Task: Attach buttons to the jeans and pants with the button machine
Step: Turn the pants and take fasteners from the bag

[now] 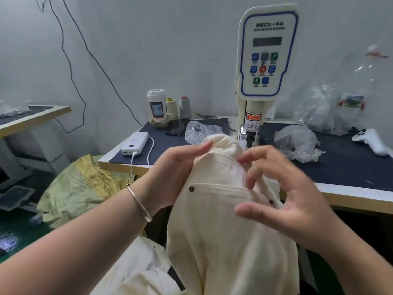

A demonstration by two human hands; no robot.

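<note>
Cream pants (223, 231) hang from the table edge to my lap, with the bunched waistband raised just in front of the button machine (266, 60) and its punch head (251, 139). A dark metal rivet (191, 189) sits at the pocket corner. My left hand (176, 167) holds the left side of the waistband. Its fingers lie along the fabric and its thumb is hidden behind it. My right hand (293, 192) is blurred, with fingers spread, and its fingertips touch the top of the fabric near the machine.
On the dark table mat (350, 167) lie crumpled plastic bags (295, 143), a white power bank (135, 143) with its cable, a cup (157, 105), thread cones (184, 107) and a white controller (370, 139). A yellow sack (78, 184) lies on the floor to the left.
</note>
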